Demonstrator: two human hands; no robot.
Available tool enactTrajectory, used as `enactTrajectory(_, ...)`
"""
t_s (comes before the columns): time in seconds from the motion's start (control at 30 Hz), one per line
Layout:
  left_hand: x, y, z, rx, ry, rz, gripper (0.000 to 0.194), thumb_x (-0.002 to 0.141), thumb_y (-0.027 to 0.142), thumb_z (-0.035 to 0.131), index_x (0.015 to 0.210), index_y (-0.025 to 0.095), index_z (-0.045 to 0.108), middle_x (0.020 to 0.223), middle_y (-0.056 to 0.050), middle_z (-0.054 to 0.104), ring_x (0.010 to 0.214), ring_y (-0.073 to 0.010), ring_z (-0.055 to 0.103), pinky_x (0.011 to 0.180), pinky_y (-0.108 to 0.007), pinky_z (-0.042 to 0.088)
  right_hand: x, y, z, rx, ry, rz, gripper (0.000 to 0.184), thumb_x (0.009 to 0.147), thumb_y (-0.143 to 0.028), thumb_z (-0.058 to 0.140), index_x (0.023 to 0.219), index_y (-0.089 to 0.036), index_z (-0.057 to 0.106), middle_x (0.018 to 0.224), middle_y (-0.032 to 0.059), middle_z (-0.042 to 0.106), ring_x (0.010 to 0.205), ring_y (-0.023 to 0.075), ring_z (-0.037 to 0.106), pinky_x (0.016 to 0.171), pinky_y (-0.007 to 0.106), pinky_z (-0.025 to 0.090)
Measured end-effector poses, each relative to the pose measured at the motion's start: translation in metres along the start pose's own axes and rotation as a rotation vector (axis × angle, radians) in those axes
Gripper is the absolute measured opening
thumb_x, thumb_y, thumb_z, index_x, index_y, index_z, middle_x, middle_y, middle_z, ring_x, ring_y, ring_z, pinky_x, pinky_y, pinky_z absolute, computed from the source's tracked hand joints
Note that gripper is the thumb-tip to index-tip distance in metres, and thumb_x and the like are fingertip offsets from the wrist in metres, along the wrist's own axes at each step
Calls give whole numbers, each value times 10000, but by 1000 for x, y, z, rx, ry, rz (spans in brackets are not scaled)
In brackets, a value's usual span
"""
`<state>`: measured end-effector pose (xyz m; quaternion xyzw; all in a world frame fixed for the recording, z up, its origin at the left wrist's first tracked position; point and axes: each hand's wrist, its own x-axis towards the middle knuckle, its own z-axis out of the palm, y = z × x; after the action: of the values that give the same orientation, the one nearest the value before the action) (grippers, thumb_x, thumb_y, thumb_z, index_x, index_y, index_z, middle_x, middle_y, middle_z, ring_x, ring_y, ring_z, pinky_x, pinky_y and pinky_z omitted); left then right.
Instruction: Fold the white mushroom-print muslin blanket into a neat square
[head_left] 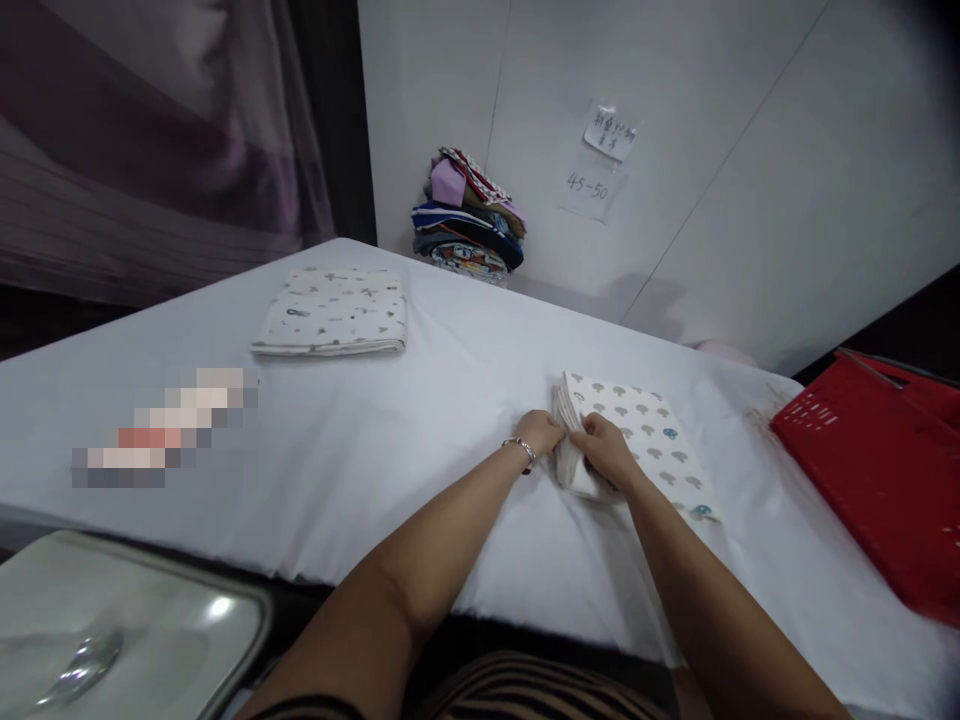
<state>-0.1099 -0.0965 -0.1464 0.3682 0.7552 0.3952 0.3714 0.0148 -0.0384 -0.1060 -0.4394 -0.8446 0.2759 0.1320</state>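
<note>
A folded white cloth [637, 410] printed with grey mushrooms and a few blue ones lies on the white-covered table [450, 450]. My left hand [538, 435], with a bracelet at its wrist, grips the cloth's left edge, where several layers stack up. Close beside it, my right hand [606, 450] has its fingers closed on the same layered edge, thumb on top. The fingertips of both hands are partly hidden among the folds. A second folded white cloth [337, 310] with small grey prints lies flat, far to the left of my hands.
At the right edge of the table stands a red plastic basket [870, 480]. Several folded fabrics [469, 220] form a pile against the wall behind. A pale container lid [150, 600] sits at the lower left. Part of the table's left side is pixelated.
</note>
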Motion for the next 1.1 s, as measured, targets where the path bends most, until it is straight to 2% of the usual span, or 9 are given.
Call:
enactTrajectory(0.3,-1,4,0,-16,-20,8,123,675,252,573,638,147,626,499,17,529,502,-107,493,490,-209,359,-1,-5,-1,-53,-1,-10,116,675,-300,514,677,-201,452,600,-30,492,598,134,458,529,240,286)
enactTrajectory(0.5,2,2,-2,-60,-49,-38,151,706,267,533,633,152,600,473,14,510,480,-116,493,482,-219,373,1,-17,0,-249,-61,-9,114,711,-290,505,757,-194,465,676,9,546,622,145,467,537,246,280)
enactTrajectory(0.7,2,6,-8,-96,-119,-54,136,688,198,516,556,166,522,422,30,457,436,-106,469,468,-217,367,1,-25,1,-409,-144,29,262,727,-367,549,896,-176,486,829,81,606,730,196,538,551,256,295)
enactTrajectory(0.83,-2,11,-15,-93,-158,-36,190,660,153,514,481,168,453,385,42,399,391,-84,389,428,-223,307,-2,-29,2,-453,-148,47,324,735,-398,560,948,-166,484,877,105,616,785,226,562,558,264,300)
enactTrajectory(0.97,-5,13,-19,-74,-153,-21,198,654,152,529,483,173,431,377,65,343,373,-70,330,416,-224,277,-1,-27,3,-453,-122,39,270,731,-327,541,941,-166,488,873,106,611,786,223,555,562,265,293)
enactTrajectory(1.1,-3,9,-17,-24,-95,-15,146,679,225,542,546,167,526,428,35,457,436,-100,455,474,-222,360,1,-19,2,-326,-81,35,169,699,-281,522,836,-189,487,771,56,589,691,184,519,545,261,285)
